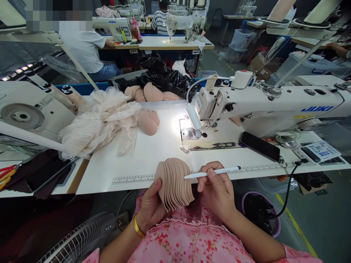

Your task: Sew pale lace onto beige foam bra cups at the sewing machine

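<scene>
Your left hand (pixel 151 205) is gripping the stack (pixel 173 182) at its left side, thumb lying along the edge and fingers curling underneath, mostly out of sight. Over on the other side, your right hand (pixel 219 190) is pinching a white pen (pixel 226 170) between thumb and fingers, and its left end is reaching the stack's right part; whether it's actually touching, the head view isn't showing clearly.

So the stack is sitting in your grip at the near edge of the table (pixel 101 171), just above your lap. Those pieces are looking light and soft, probably bending easily and likelier to slide over one another than to break. You're best holding them by that left edge, pressing just enough to stop the fan slipping, squeezing too little to crease it.

And how they're looking: beige-pink, matt, rounded at the top, fanning out so the edges are forming wavy ridges. Similar pieces (pixel 148 123) are lying farther back, beside the heap of sheer cloth (pixel 101 120).
</scene>
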Action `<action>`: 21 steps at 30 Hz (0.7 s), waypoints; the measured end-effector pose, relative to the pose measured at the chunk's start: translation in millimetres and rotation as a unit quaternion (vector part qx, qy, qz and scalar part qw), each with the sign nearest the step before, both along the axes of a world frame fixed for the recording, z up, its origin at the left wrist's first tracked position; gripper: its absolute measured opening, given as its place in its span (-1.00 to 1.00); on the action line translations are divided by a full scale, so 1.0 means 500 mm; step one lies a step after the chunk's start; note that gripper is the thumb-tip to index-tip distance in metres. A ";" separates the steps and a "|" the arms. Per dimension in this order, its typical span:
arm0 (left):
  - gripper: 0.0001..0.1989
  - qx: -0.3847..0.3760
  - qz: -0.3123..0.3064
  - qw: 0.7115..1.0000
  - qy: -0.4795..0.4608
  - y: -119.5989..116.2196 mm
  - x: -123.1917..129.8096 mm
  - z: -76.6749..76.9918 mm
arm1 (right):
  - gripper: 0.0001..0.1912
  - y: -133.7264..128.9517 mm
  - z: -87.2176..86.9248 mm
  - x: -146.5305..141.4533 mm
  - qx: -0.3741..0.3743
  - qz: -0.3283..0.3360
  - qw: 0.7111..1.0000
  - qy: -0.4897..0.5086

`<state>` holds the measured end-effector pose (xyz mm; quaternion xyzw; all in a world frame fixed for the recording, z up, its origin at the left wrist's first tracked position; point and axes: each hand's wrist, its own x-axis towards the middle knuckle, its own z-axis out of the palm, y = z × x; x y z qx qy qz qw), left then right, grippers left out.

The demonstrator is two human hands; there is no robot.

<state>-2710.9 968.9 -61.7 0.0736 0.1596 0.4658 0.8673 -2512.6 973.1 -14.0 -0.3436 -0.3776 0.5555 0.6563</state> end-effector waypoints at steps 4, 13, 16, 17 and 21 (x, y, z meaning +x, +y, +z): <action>-0.64 -0.003 -0.005 1.000 -0.026 0.003 0.008 0.010 | -0.80 -0.003 0.002 -0.002 0.006 0.003 1.000 0.006; -0.78 -0.011 0.010 0.999 -0.038 0.004 0.020 0.032 | -0.78 -0.002 -0.005 -0.001 -0.004 -0.002 1.000 -0.010; -0.76 -0.026 0.011 1.000 -0.010 0.003 0.022 0.034 | -0.79 -0.004 -0.002 -0.004 0.004 0.001 1.000 -0.010; -0.75 -0.031 0.009 0.999 0.002 0.003 0.022 0.035 | -0.79 -0.004 0.000 -0.003 0.011 -0.001 1.000 -0.009; -0.66 -0.044 0.003 0.999 0.031 0.004 0.021 0.035 | -0.79 -0.003 0.005 0.002 0.024 -0.015 0.999 -0.018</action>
